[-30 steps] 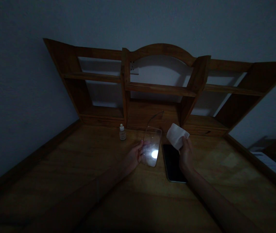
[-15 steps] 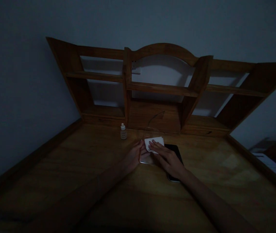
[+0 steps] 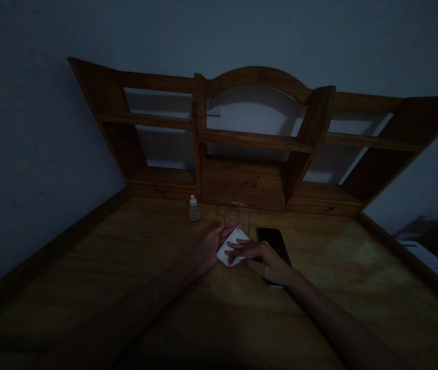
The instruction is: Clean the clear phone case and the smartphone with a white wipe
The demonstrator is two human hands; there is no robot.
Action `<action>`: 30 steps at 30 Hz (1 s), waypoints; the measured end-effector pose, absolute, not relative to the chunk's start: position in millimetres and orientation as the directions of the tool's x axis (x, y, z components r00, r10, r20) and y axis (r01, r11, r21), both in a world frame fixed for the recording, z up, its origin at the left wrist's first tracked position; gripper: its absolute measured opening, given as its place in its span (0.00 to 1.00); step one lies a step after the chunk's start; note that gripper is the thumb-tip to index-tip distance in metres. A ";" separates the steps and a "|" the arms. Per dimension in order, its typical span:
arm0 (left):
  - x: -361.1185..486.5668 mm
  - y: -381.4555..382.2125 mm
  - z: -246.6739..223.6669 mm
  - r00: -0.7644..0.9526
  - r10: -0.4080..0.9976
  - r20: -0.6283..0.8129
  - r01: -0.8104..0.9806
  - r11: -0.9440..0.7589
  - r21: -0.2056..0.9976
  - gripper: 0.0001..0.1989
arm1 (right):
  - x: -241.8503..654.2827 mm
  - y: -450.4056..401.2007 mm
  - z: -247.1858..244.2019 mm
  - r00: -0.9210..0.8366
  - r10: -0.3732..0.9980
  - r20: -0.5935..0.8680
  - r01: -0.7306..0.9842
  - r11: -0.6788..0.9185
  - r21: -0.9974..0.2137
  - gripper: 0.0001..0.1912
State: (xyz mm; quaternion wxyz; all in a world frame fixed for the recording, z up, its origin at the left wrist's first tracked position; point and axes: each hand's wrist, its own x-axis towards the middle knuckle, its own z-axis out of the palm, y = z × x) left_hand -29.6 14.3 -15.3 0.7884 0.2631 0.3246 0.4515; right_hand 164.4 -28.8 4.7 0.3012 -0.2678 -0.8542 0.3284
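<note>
The left hand (image 3: 208,246) pinched the clear case (image 3: 239,215) by its left edge. On the case's near end, the right hand (image 3: 267,259) pressed a white cloth (image 3: 236,236), fingers slightly spread.

The folded white wipe (image 3: 236,236) hides the lower end of the clear rectangular plastic case (image 3: 243,218). The bare right hand (image 3: 267,261) partly covers the flat black phone (image 3: 275,240).

Cloth (image 3: 237,236): white. Case (image 3: 238,212): colourless, see-through. Phone (image 3: 274,242): black face, pale edge. Bottle (image 3: 194,213): translucent; cap (image 3: 193,201), white. Desk (image 3: 137,252): yellow-brown, wood-grained. Shelf unit (image 3: 257,140): darker reddish brown. Wall (image 3: 242,36): dim blue-grey.
</note>
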 end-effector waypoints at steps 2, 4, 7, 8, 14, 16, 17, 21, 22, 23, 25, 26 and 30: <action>-30.8 12.9 -13.8 0.391 0.878 -0.276 -0.532 0.460 0.710 0.15 | 164.4 -29.2 6.9 -0.670 0.664 0.332 0.256 0.626 -0.736 0.14; -31.6 12.2 -13.8 0.406 0.877 -0.257 -0.528 0.455 0.717 0.13 | 164.6 -29.1 7.8 -0.665 0.669 0.333 0.246 0.617 -0.748 0.13; -31.4 12.3 -14.4 0.418 0.885 -0.207 -0.534 0.423 0.731 0.13 | 165.4 -28.8 6.8 -0.640 0.687 0.345 0.263 0.617 -0.741 0.13; -31.1 12.3 -14.1 0.418 0.887 -0.198 -0.537 0.417 0.733 0.13 | 165.8 -28.9 6.4 -0.630 0.696 0.343 0.284 0.619 -0.732 0.13; -30.6 10.1 -12.6 0.404 0.888 -0.220 -0.538 0.425 0.728 0.14 | 172.9 -28.6 7.2 -0.493 0.796 0.351 0.445 0.578 -0.684 0.11; -30.9 9.5 -15.3 0.420 0.890 -0.178 -0.556 0.408 0.725 0.13 | 177.6 -26.5 6.9 -0.368 0.841 0.396 0.486 0.537 -0.690 0.08; -31.0 9.3 -16.8 0.427 0.890 -0.158 -0.559 0.397 0.728 0.12 | 180.4 -25.0 6.2 -0.301 0.857 0.419 0.498 0.516 -0.697 0.08; -29.9 7.9 -17.8 0.442 0.882 -0.164 -0.521 0.402 0.753 0.14 | 190.4 -18.6 2.0 0.034 0.879 0.476 0.481 0.403 -0.778 0.11; -29.6 7.6 -16.8 0.436 0.880 -0.190 -0.504 0.414 0.758 0.14 | 192.0 -16.8 0.8 0.120 0.874 0.470 0.454 0.373 -0.809 0.13; -29.3 7.4 -15.8 0.422 0.881 -0.215 -0.492 0.422 0.761 0.14 | 193.1 -14.8 -0.5 0.200 0.868 0.455 0.418 0.344 -0.841 0.14; -29.1 7.8 -14.6 0.376 0.889 -0.259 -0.486 0.428 0.762 0.14 | 194.1 -9.7 -3.8 0.336 0.854 0.397 0.325 0.290 -0.900 0.17; -29.2 8.3 -14.6 0.360 0.890 -0.282 -0.492 0.437 0.753 0.14 | 194.3 -6.7 -5.8 0.388 0.849 0.358 0.273 0.264 -0.925 0.17; -32.1 8.9 -15.0 0.381 0.860 -0.339 -0.553 0.506 0.662 0.12 | 193.9 4.1 -15.7 0.497 0.844 0.204 0.103 0.175 -0.979 0.16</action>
